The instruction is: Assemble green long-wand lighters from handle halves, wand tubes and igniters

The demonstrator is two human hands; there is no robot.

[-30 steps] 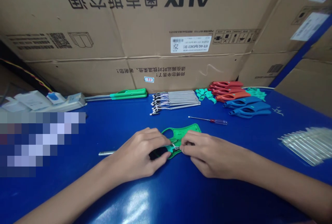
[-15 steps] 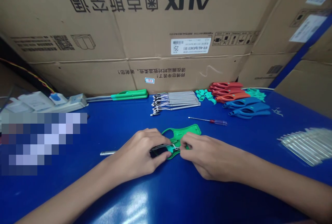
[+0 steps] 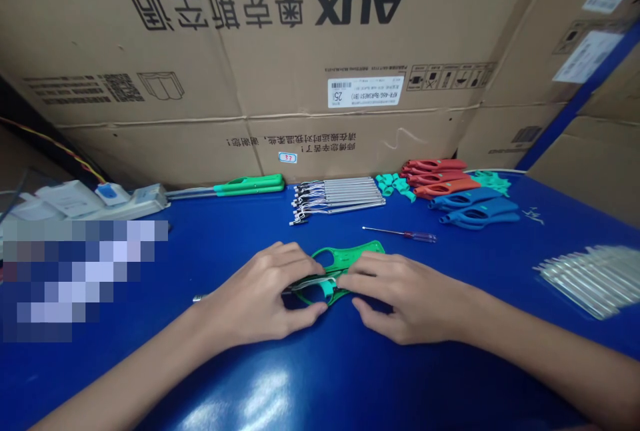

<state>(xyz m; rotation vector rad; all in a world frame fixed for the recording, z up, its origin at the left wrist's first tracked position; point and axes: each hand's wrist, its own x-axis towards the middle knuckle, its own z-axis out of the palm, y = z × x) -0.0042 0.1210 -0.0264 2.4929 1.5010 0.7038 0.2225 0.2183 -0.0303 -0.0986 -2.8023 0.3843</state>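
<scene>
Between my hands, two green plastic shell halves [image 3: 356, 256] lie on the blue table. The nearer half holds a teal piece [image 3: 329, 288], with thin wires beside it. My left hand [image 3: 270, 291] is at the left end of the nearer half, thumb and fingers apart, fingertips by the wires. A metal tube end [image 3: 199, 298] pokes out left of my left wrist. Over the right end of the shells is my right hand [image 3: 400, 294], its fingertips on the wires and its thumb spread away. Whether either hand grips a part is hidden.
A screwdriver [image 3: 400, 234] lies behind my right hand. Farther back are metal rods with wires [image 3: 350, 194], teal pieces [image 3: 395, 184], red shells [image 3: 440, 181] and blue shells [image 3: 480, 212]. Silver tubes [image 3: 590, 281] lie at right, green lighters [image 3: 253, 184] and a power strip [image 3: 145, 201] at left.
My right thumb has moved away from its fingers, and the fingers now reach farther left over the shell. My left thumb has come off the shell, leaving the teal piece more visible.
</scene>
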